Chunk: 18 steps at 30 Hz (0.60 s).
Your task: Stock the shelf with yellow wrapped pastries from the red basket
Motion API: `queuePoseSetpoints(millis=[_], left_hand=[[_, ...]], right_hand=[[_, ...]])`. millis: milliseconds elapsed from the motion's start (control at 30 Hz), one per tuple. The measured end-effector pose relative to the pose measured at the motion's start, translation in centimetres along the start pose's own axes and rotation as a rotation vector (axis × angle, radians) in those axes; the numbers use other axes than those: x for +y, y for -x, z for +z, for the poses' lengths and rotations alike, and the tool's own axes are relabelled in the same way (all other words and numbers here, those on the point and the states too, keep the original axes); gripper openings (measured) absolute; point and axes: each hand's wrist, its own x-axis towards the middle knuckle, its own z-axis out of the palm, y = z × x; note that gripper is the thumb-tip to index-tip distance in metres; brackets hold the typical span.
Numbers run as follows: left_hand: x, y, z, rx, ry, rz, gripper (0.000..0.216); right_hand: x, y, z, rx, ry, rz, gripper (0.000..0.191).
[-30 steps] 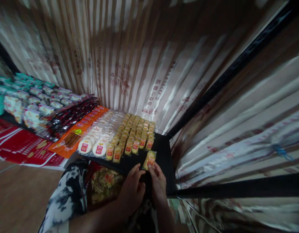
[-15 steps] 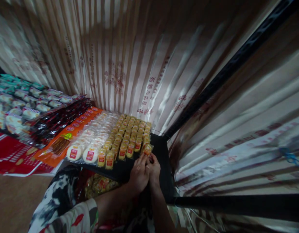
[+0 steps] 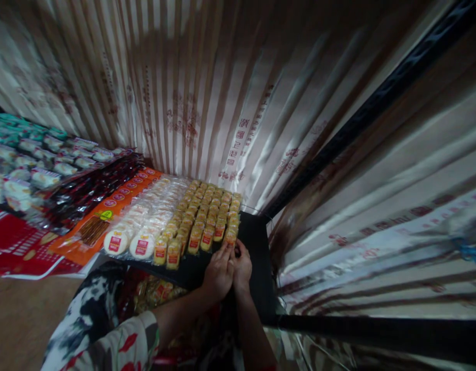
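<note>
A small wrapped snack, yellow with a red label, stands at the near end of the rightmost row. My left hand has its fingers closed against the near side of this packet. Beside it, almost touching, my right hand is curled, with thumb and forefinger pinched at the packet's right edge. The fingers partly cover the packet's lower end. Several rows of matching yellow snack packets stand to the left and behind on the black shelf.
Left of the rows lie clear-wrapped round white crackers, an orange snack bag, dark red packets and white packets. More yellow packets sit below the shelf edge. A black metal post and pleated printed sheeting border the shelf.
Both hands have moved slightly left with the wrapped snack. The packet, tilted out to the right before, now stands in line with its row.
</note>
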Motion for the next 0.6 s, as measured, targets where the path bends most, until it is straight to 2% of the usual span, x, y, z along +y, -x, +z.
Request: queuePoseSetpoints(millis=[133,267,333,433,533,600], left_hand=[[-0.2,0.8,-0.6,0.032,0.045,-0.011,0.046],[-0.9,3.8,-1.9,0.073,0.128,-0.072,0.037],[-1.4,6.3,-2.7,0.06,0.202,-0.045,0.034],[-2.7,10.6,-3.9,0.028,0.259,-0.047,0.03],[-5.2,13.9,-4.3,-0.019,0.209,-0.172,0.027],[-7.4,15.0,-4.3,-0.062,0.12,-0.344,0.031]], right_hand=[[-0.8,1.0,-0.4,0.054,-0.009,0.0,0.055],[-2.2,4.9,-0.8,0.076,-0.162,0.009,0.051],[-2.7,7.9,-0.9,0.016,-0.226,-0.014,0.045],[-2.5,12.8,-0.6,-0.142,-0.178,-0.053,0.036],[-1.4,16.5,0.9,-0.299,-0.089,-0.126,0.033],[-0.5,17.7,2.5,-0.432,-0.003,-0.149,0.033]])
